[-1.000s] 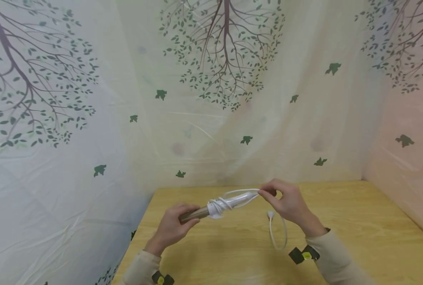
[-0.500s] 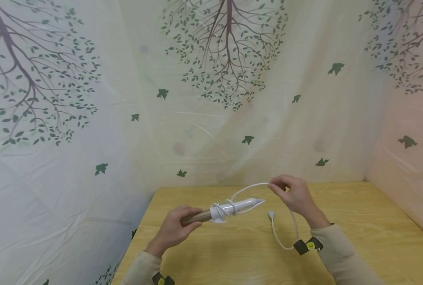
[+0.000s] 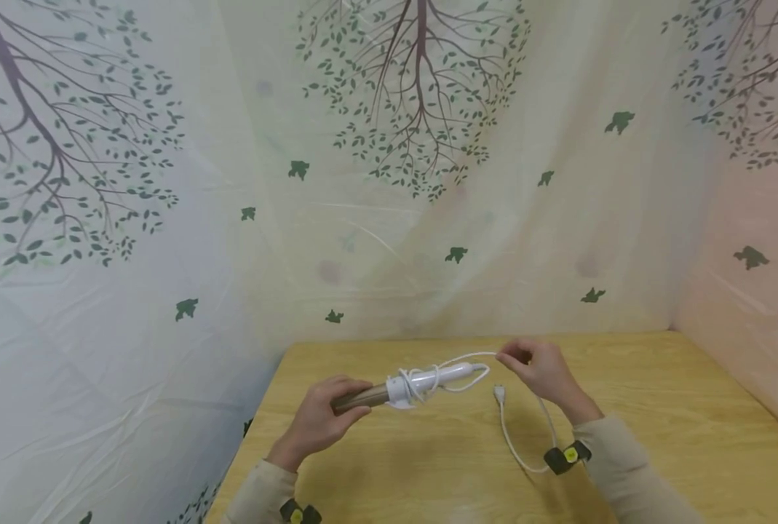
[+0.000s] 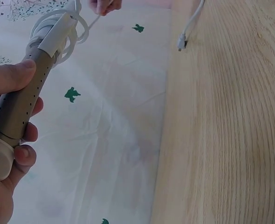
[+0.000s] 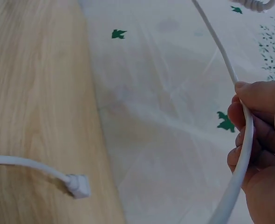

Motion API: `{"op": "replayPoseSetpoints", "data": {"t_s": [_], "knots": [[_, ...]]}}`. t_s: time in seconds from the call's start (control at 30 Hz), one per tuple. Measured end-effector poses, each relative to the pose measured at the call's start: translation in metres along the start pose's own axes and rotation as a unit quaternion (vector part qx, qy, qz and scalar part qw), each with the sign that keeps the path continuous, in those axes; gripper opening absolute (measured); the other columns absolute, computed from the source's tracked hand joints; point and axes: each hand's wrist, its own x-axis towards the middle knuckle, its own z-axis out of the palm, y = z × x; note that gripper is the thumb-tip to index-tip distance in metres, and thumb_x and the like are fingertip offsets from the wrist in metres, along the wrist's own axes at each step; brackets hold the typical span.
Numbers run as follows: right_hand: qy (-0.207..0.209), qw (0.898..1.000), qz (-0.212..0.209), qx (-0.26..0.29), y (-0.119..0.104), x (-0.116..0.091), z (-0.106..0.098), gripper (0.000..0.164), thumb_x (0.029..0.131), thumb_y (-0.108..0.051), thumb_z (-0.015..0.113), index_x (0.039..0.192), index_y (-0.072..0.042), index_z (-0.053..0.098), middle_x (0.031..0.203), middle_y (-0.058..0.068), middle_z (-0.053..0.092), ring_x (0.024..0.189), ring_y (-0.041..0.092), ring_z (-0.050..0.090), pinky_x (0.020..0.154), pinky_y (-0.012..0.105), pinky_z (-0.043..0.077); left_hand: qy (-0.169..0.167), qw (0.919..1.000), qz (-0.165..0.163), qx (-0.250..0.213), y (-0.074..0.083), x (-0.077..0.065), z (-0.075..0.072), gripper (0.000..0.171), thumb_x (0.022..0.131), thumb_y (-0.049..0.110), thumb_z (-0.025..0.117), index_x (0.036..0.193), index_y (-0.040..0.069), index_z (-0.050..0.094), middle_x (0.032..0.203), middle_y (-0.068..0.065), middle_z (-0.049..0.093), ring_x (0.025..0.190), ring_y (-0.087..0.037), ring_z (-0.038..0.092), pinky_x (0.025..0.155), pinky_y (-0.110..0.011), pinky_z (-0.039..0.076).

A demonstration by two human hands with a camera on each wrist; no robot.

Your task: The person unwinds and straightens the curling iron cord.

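Note:
In the head view my left hand (image 3: 323, 415) grips the brown-grey barrel of a curling iron (image 3: 362, 398), held above the table and tilted up to the right. Rows of small holes run along the barrel (image 4: 23, 95) in the left wrist view. Loops of white power cord (image 3: 415, 383) wind round its white handle (image 3: 447, 374). To the right, my right hand (image 3: 541, 367) pinches the cord between thumb and fingertips, with a length stretched from the handle. Below that hand the cord's free end curves down to a white plug (image 3: 499, 394), which lies on the table.
The wood-grain table (image 3: 657, 407) reaches back to a pale cloth backdrop (image 3: 389, 276) printed with trees and green birds. More of this cloth hangs on the left and right sides.
My right hand has drawn the cord away to the right, rising and then dropping slightly. The cord below it has spread rightward. My left hand has barely moved with the curling iron.

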Motion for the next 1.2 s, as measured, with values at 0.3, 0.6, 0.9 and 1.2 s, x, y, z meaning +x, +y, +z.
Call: {"op": "replayPoseSetpoints", "data": {"t_s": [0.3,0.6,0.9,1.2], "knots": [[-0.049,0.998,0.031,0.017,0.012,-0.015,0.017,0.010,0.090,-0.019,0.071,0.084,-0.011,0.070,0.074,-0.003,0.067,0.063,0.002,0.054,0.055,0.022,0.048,0.024,0.9997,-0.007,0.003,0.007,0.001,-0.001,0.036,0.077,0.004,0.081,0.111,0.010,0.071,0.099,-0.002,0.071,0.085,-0.014,0.066,0.072,-0.030,0.054],[-0.101,0.994,0.018,0.045,0.015,-0.030,0.028,0.007,0.089,-0.016,0.071,0.083,-0.014,0.070,0.077,0.001,0.068,0.066,-0.001,0.056,0.060,0.021,0.049,0.023,0.9995,-0.019,-0.001,0.002,-0.001,-0.004,0.035,0.079,0.007,0.080,0.112,0.013,0.071,0.101,0.002,0.071,0.087,-0.012,0.065,0.074,-0.030,0.054],[-0.131,0.989,-0.023,0.069,0.013,-0.043,0.032,0.005,0.088,-0.015,0.072,0.083,-0.015,0.071,0.079,-0.003,0.069,0.070,-0.002,0.058,0.063,0.022,0.051,0.036,0.9993,-0.002,-0.001,-0.006,0.000,-0.008,0.033,0.082,0.012,0.079,0.113,0.018,0.070,0.100,0.006,0.070,0.085,-0.008,0.064,0.072,-0.028,0.054],[-0.173,0.978,-0.061,0.102,0.009,-0.053,0.035,0.005,0.089,-0.019,0.071,0.084,-0.020,0.070,0.074,-0.003,0.068,0.066,-0.003,0.053,0.057,0.022,0.047,0.054,0.9985,-0.002,0.008,-0.007,0.000,-0.010,0.035,0.079,0.010,0.080,0.112,0.016,0.071,0.099,0.005,0.070,0.083,-0.007,0.064,0.070,-0.027,0.053]]}}
